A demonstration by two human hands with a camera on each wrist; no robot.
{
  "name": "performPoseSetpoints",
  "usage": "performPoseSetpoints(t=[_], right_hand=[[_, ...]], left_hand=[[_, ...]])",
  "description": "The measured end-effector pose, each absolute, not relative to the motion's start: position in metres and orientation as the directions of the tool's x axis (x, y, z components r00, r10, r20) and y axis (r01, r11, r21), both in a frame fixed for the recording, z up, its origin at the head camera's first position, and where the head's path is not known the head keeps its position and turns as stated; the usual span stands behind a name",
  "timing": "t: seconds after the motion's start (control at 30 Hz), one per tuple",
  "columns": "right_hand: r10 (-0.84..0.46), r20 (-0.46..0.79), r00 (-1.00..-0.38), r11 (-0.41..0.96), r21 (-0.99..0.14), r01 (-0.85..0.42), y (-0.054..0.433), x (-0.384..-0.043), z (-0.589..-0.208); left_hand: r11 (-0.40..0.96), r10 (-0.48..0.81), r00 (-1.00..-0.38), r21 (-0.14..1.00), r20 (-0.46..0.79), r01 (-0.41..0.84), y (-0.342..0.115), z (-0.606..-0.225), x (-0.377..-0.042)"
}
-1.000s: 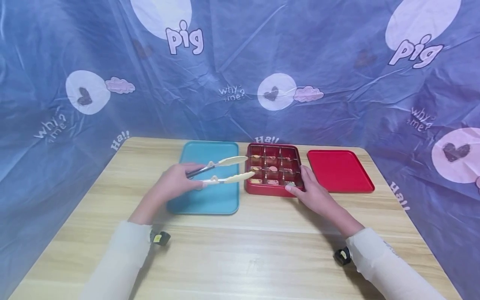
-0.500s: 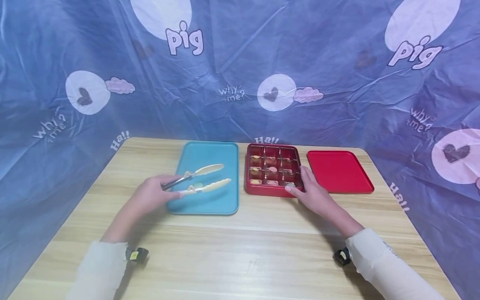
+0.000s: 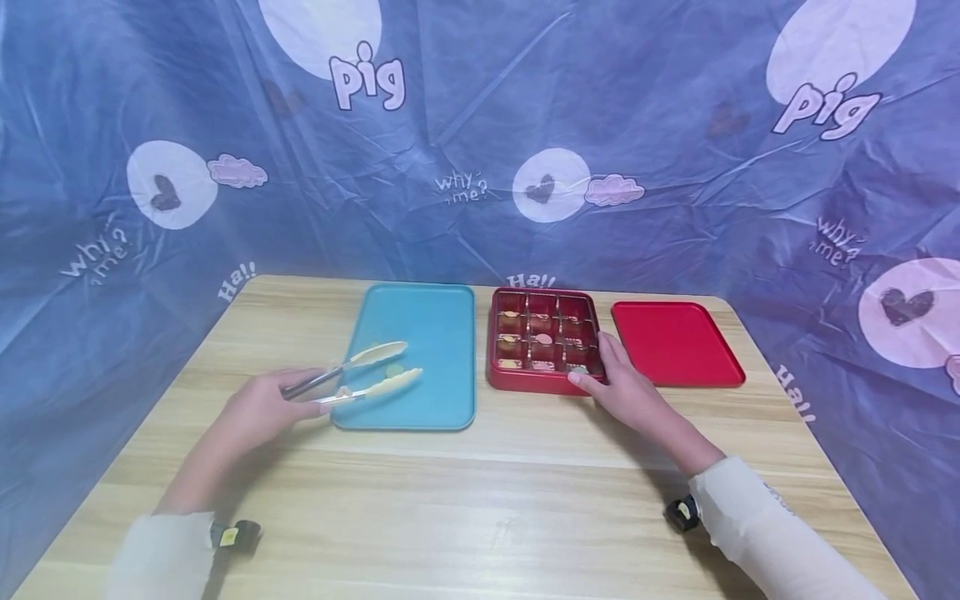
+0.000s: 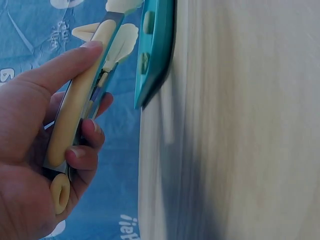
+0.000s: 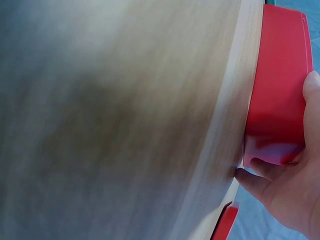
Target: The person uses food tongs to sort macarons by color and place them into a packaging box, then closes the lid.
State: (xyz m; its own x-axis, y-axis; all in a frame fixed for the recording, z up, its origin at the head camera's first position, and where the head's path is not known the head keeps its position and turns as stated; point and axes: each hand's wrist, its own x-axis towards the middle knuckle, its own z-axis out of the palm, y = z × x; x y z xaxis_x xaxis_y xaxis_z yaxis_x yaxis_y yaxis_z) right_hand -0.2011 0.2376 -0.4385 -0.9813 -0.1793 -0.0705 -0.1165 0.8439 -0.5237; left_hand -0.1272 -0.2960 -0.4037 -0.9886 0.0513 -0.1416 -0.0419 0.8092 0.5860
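Observation:
My left hand (image 3: 258, 408) grips a pair of metal tongs (image 3: 390, 384) with cream tips and handles, their arms spread apart. The tips reach over the left part of a turquoise tray (image 3: 442, 333), with a small green piece (image 3: 394, 369) between them in the head view. In the left wrist view, two green pieces (image 4: 144, 63) lie on the tray, and the thumb presses the cream handle (image 4: 82, 95). A red box (image 3: 536, 382) holds a divided insert with small colored pieces in several compartments. At its near right corner, my right hand (image 3: 633, 392) holds it, thumb on the front rim, fingers along the side.
A flat red lid (image 3: 678, 343) lies right of the box. All stand toward the back of a light wooden table (image 3: 450, 517). Behind and beside the table hangs a blue printed cloth (image 3: 465, 108).
My left hand has moved left and toward me with the tongs, from the red box's edge back over the turquoise tray. My right hand stays at the box's corner.

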Motion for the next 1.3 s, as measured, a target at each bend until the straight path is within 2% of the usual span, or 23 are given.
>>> performPoseSetpoints(t=[0.7,1.3], right_hand=[[-0.183,-0.065,-0.981,0.852,-0.508,-0.126,0.239,-0.203,-0.439],[-0.184,-0.074,-0.980,0.849,-0.514,-0.120,0.239,-0.203,-0.441]], left_hand=[[0.843,0.037,-0.986,0.535,-0.163,-0.056,-0.313,-0.410,-0.117],[0.815,0.031,-0.990,0.577,-0.134,-0.053,-0.319,-0.420,-0.113]])
